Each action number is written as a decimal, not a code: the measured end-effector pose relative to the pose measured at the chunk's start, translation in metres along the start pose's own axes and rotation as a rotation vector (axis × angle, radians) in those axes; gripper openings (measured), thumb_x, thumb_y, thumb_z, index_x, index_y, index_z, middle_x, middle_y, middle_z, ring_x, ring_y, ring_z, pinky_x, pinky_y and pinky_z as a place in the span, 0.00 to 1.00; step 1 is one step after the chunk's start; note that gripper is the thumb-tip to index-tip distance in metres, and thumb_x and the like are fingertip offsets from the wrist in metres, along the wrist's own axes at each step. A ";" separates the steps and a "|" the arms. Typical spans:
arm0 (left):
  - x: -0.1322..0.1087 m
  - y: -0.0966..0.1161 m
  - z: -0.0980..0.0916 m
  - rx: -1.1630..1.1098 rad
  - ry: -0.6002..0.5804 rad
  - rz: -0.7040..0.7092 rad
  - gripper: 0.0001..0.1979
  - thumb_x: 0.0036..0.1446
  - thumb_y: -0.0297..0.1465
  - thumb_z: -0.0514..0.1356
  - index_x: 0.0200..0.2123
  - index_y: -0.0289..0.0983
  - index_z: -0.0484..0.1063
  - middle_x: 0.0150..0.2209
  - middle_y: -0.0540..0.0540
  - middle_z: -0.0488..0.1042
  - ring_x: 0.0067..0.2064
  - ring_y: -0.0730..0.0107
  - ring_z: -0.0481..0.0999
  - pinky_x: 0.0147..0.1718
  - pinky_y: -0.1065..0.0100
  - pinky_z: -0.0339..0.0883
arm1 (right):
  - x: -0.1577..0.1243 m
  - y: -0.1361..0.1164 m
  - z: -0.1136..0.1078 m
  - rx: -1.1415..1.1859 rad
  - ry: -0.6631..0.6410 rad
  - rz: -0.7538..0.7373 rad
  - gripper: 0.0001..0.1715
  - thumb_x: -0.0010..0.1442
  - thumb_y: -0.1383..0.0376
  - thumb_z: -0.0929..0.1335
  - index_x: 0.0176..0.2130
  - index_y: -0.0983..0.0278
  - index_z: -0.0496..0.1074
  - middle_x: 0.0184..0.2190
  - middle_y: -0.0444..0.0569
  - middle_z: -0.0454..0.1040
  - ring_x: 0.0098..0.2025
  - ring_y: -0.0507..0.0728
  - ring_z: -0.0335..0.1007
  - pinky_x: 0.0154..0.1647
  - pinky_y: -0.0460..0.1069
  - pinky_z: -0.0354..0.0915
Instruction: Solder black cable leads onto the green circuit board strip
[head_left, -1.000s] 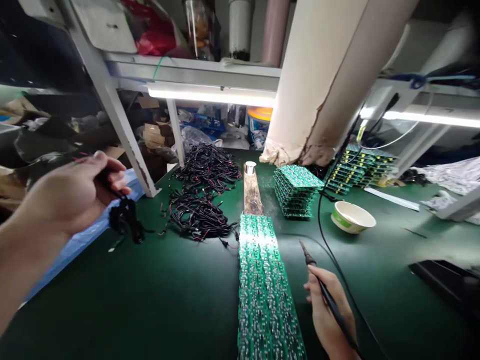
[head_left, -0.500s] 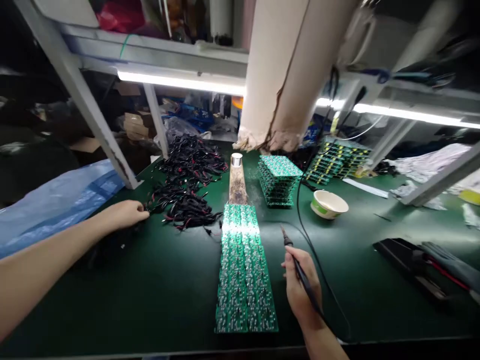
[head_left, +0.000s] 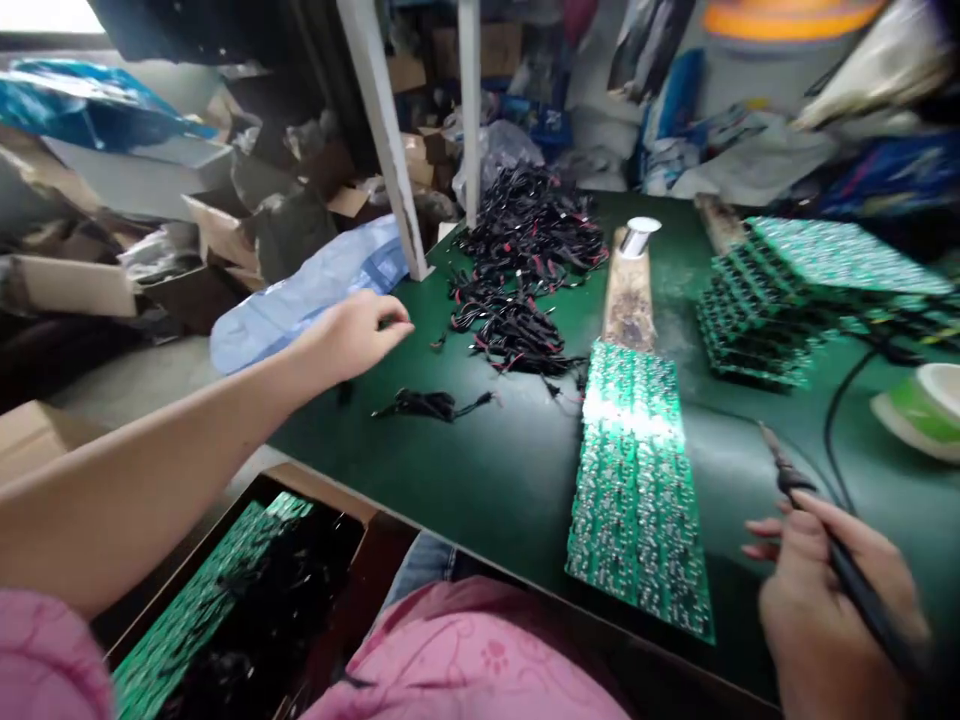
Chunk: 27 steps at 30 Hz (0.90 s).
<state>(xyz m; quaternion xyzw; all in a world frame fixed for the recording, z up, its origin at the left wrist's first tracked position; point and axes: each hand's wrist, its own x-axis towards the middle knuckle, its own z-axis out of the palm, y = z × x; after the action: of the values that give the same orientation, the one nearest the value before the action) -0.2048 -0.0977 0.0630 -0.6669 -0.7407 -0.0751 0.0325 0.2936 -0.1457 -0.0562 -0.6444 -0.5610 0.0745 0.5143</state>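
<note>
My right hand (head_left: 832,590) grips a soldering iron (head_left: 840,560), its tip pointing up and to the left, apart from the boards. Left of it, a panel of green circuit boards (head_left: 637,490) lies flat on the table. My left hand (head_left: 360,335) hovers over the table's left edge with its fingers curled together; whatever is in them, if anything, is hidden. Just to its right rests a small bundle of black cable (head_left: 431,403). Behind that is a large heap of black cables (head_left: 525,250) with red bits. A worn wooden strip (head_left: 630,300) carrying a silvery cylinder (head_left: 639,238) extends beyond the panel.
Stacked circuit boards (head_left: 780,300) stand at the right, near a green-and-white bowl (head_left: 922,410). Below the left table edge, a box (head_left: 360,510) holds boards and black cables. A white post (head_left: 390,140) rises by a blue plastic bag (head_left: 300,290). Cardboard boxes (head_left: 225,220) sit further left.
The view has swung left and down, bringing the box of boards below the table into sight. My left hand is now apart from the cable heap. The soldering iron stays in my right hand.
</note>
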 end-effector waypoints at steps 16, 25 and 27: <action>0.015 0.096 0.067 0.177 -0.350 0.492 0.22 0.63 0.25 0.56 0.55 0.44 0.82 0.47 0.38 0.83 0.43 0.50 0.84 0.34 0.61 0.70 | 0.000 0.020 0.011 0.033 -0.002 -0.144 0.16 0.75 0.55 0.68 0.53 0.60 0.78 0.44 0.51 0.79 0.32 0.55 0.77 0.34 0.52 0.78; -0.007 0.097 0.083 0.221 -0.192 0.584 0.13 0.66 0.26 0.55 0.43 0.38 0.80 0.43 0.39 0.79 0.38 0.55 0.82 0.30 0.61 0.68 | 0.000 0.020 0.011 0.065 -0.029 -0.149 0.13 0.76 0.56 0.67 0.53 0.58 0.78 0.46 0.50 0.77 0.35 0.55 0.78 0.36 0.53 0.80; -0.004 0.097 0.087 0.211 -0.153 0.594 0.13 0.67 0.25 0.53 0.38 0.38 0.77 0.40 0.39 0.77 0.36 0.56 0.80 0.29 0.60 0.68 | -0.001 0.020 0.012 0.067 -0.027 -0.147 0.13 0.76 0.56 0.67 0.53 0.58 0.77 0.46 0.50 0.77 0.36 0.56 0.78 0.36 0.53 0.80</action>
<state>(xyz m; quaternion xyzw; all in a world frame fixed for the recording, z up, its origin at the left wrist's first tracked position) -0.1036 -0.0789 -0.0170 -0.8506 -0.5175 0.0651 0.0663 0.2983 -0.1363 -0.0773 -0.5829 -0.6108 0.0642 0.5320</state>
